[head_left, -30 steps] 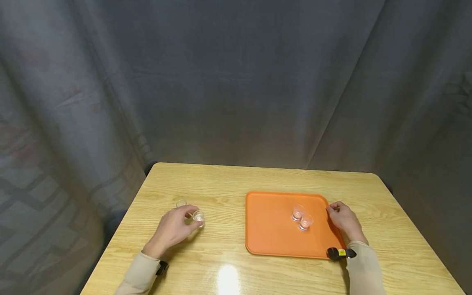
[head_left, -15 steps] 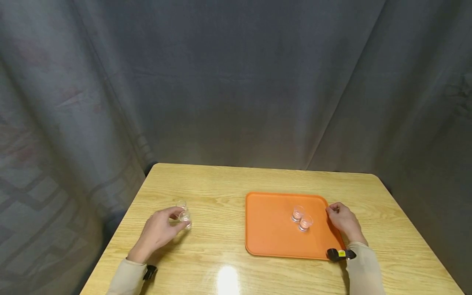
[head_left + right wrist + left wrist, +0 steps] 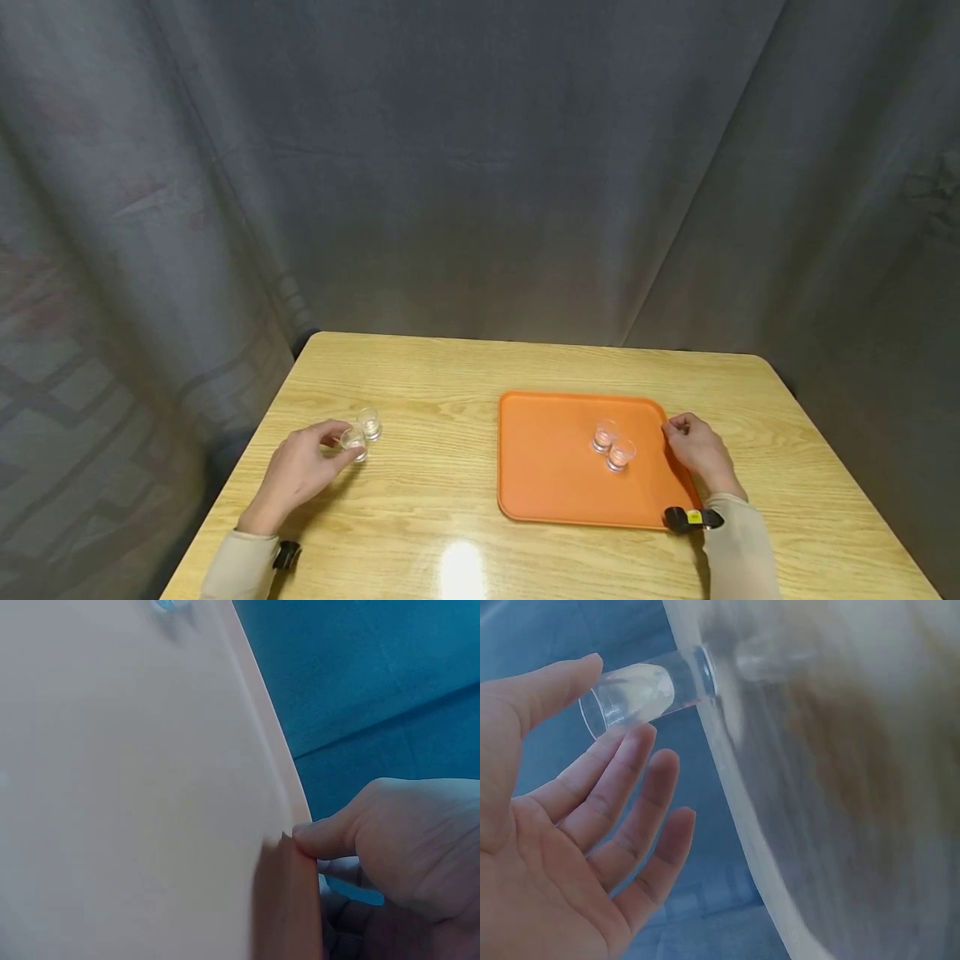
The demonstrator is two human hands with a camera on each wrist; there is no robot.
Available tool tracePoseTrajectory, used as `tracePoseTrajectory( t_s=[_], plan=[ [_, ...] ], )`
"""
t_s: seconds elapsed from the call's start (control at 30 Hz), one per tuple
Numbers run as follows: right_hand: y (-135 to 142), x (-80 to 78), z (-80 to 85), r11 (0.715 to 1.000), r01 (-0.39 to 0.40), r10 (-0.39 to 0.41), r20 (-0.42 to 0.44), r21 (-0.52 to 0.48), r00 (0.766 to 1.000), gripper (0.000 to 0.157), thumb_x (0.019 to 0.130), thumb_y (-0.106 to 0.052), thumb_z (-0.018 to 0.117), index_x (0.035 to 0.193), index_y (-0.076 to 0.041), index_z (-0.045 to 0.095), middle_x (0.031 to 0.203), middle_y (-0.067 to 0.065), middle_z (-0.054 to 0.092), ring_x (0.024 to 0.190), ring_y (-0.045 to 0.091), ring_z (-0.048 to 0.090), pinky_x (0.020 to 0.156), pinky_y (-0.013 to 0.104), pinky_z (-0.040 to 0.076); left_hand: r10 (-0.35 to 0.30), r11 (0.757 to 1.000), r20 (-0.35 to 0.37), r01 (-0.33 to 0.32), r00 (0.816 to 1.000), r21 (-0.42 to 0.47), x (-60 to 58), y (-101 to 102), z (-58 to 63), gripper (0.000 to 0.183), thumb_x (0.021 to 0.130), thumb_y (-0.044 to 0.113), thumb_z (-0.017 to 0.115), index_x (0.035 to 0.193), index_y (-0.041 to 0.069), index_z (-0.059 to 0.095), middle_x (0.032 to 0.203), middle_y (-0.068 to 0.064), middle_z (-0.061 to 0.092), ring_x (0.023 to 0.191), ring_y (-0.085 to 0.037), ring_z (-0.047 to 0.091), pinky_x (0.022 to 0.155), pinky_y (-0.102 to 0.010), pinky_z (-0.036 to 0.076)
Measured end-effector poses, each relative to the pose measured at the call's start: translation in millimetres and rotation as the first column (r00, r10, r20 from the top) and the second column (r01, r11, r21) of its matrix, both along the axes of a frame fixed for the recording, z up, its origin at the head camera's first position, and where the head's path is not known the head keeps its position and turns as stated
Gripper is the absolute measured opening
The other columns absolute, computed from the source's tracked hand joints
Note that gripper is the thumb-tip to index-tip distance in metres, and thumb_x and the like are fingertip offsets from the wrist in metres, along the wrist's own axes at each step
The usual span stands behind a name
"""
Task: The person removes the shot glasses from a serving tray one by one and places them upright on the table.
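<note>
At the left of the table in the head view, my left hand [image 3: 300, 468] holds a small clear shot glass [image 3: 354, 445] between thumb and fingers. The left wrist view shows the thumb and a finger on opposite sides near the glass's rim [image 3: 592, 716], the other fingers extended. Just behind it stands a second clear glass [image 3: 370, 424]. My right hand [image 3: 701, 450] pinches the right edge of an orange tray [image 3: 547, 492], its thumb [image 3: 319, 838] on top of the rim and fingers beneath. Two more clear glasses stand on the tray, the nearer glass [image 3: 620, 455] and the farther glass [image 3: 604, 435].
The light wooden table [image 3: 442, 367] reaches back to a grey curtain [image 3: 480, 183]. A bright reflection lies on the tabletop near the front middle. Each wrist wears a black strap.
My left hand has moved left with the shot glass, bringing it beside the other glass, which now shows more fully. The right hand and tray have stayed about the same.
</note>
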State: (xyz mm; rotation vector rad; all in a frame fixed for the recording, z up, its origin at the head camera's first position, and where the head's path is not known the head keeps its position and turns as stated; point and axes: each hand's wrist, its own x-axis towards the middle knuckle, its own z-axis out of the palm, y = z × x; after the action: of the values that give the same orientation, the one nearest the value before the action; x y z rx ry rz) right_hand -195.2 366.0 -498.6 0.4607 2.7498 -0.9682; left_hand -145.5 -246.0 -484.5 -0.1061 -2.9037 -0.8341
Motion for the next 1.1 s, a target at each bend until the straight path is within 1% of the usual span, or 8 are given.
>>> tracePoseTrajectory(
  t_s=[0.1, 0.27, 0.47, 0.77, 1.1],
  plan=[
    [-0.5, 1.1, -0.7, 1.000, 0.001, -0.001, 0.000, 0.003, 1.000, 0.046, 0.112, -0.033, 0.046, 0.135, 0.007, 0.051, 0.120, 0.029, 0.059, 0.102, 0.039, 0.055, 0.085, 0.045, 0.049, 0.009, 1.000, -0.002, -0.009, 1.000, -0.006, -2.6, -5.1, -0.2, 0.044, 0.090, 0.043, 0.085, 0.122, 0.012, 0.078, 0.106, -0.006, 0.081, 0.097, -0.027, 0.077, 0.078, -0.048, 0.057],
    [-1.6, 1.0, -0.7, 1.000, 0.011, -0.011, -0.002, 0.004, 1.000, 0.046, 0.112, -0.032, 0.045, 0.136, 0.007, 0.050, 0.122, 0.030, 0.058, 0.104, 0.040, 0.055, 0.087, 0.047, 0.049, 0.013, 1.000, 0.017, -0.013, 1.000, -0.014, -6.9, -11.8, 1.7, 0.048, 0.092, 0.046, 0.083, 0.125, 0.012, 0.077, 0.108, -0.010, 0.081, 0.099, -0.029, 0.076, 0.079, -0.050, 0.058],
    [-3.9, 0.3, -0.5, 1.000, 0.015, -0.015, 0.003, -0.005, 1.000, 0.047, 0.113, -0.033, 0.045, 0.136, 0.007, 0.049, 0.122, 0.030, 0.057, 0.104, 0.040, 0.055, 0.088, 0.048, 0.050, 0.008, 1.000, 0.033, -0.007, 0.999, -0.013, -12.0, -16.1, 2.3, 0.053, 0.094, 0.046, 0.081, 0.130, 0.008, 0.074, 0.116, -0.012, 0.080, 0.102, -0.031, 0.076, 0.079, -0.050, 0.058],
    [-5.8, -0.6, -0.4, 0.999, 0.034, -0.034, 0.013, -0.010, 0.999, 0.045, 0.113, -0.033, 0.045, 0.135, 0.005, 0.050, 0.117, 0.026, 0.057, 0.103, 0.039, 0.053, 0.085, 0.044, 0.047, 0.006, 1.000, 0.014, -0.006, 1.000, -0.006, -19.3, -17.0, 1.9, 0.054, 0.093, 0.044, 0.082, 0.131, 0.006, 0.073, 0.116, -0.013, 0.079, 0.100, -0.031, 0.076, 0.078, -0.048, 0.058],
    [-4.5, 1.0, 1.3, 0.999, 0.031, -0.031, 0.011, -0.006, 0.999, 0.045, 0.113, -0.033, 0.045, 0.134, 0.006, 0.050, 0.115, 0.027, 0.057, 0.101, 0.039, 0.053, 0.083, 0.043, 0.047, -0.005, 1.000, 0.032, 0.004, 0.999, 0.006, -21.8, -15.1, 2.9, 0.055, 0.093, 0.044, 0.083, 0.132, 0.007, 0.073, 0.119, -0.013, 0.079, 0.100, -0.030, 0.076, 0.076, -0.046, 0.057]
  ],
)
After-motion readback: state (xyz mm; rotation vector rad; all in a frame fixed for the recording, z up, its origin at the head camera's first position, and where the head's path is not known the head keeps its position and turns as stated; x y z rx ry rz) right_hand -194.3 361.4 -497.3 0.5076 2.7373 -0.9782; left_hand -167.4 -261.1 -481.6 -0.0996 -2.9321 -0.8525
